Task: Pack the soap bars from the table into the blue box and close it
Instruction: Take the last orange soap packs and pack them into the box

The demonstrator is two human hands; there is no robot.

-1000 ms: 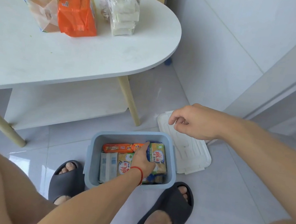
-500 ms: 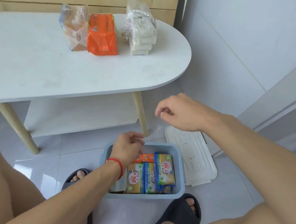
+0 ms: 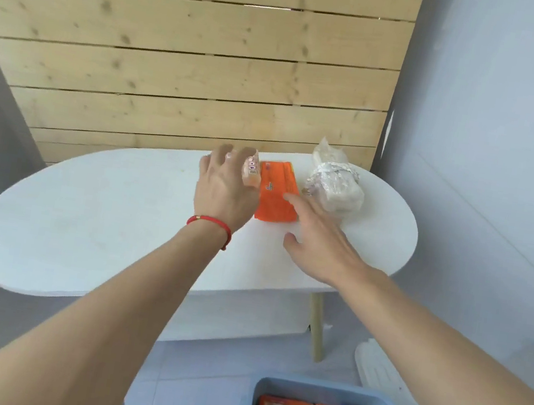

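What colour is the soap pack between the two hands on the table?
Bright orange. The soap pack shows best in the head view, lying on the white table.

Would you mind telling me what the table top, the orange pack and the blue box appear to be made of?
Table top: likely painted or laminated board, matte white, with faint scuffs. Orange pack: seemingly thin plastic film wrap, creased and slightly shiny. Blue box: probably moulded plastic, smooth, with rounded corners and an even pale colour.

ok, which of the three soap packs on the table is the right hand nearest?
The orange pack, the middle one. The right hand has a fingertip at its right edge; the pale pack sits behind the left hand, the white bundle further right.
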